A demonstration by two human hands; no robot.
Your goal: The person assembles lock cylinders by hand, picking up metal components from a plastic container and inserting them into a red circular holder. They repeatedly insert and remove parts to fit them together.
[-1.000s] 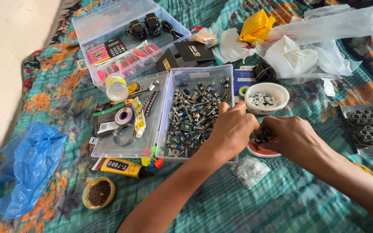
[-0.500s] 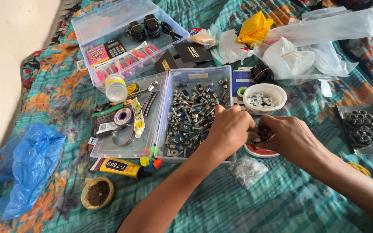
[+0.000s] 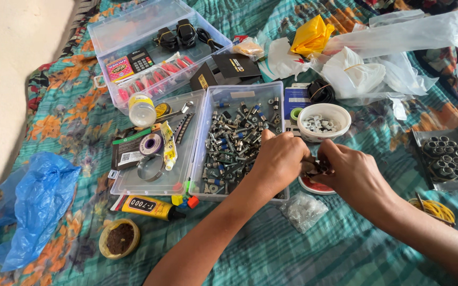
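Note:
My left hand (image 3: pixel 281 159) and my right hand (image 3: pixel 352 173) meet fingertip to fingertip over a small red lid (image 3: pixel 316 186) on the patterned cloth. Together they pinch a small dark metal part (image 3: pixel 322 167), mostly hidden by the fingers. Just left of my left hand lies an open clear plastic case (image 3: pixel 216 191) whose right half is full of several metal connectors and screws (image 3: pixel 232 142). Its left half holds solder wire (image 3: pixel 150 143) and small tools. A white bowl (image 3: pixel 324 118) of small white pieces stands just beyond the hands.
A second clear box (image 3: pixel 113 32) with a calculator and black parts sits at the back. Yellow glue tube (image 3: pixel 147 206), small round tin (image 3: pixel 119 238), blue plastic bag (image 3: pixel 34 204), white bags (image 3: pixel 367 69), a tray of dark rings (image 3: pixel 451 156), yellow rubber bands (image 3: pixel 436 209) and a small clear packet (image 3: pixel 303 210) surround the work.
Both hands stay together over the red lid, with only slight finger movement on the small part. The view has shifted a little.

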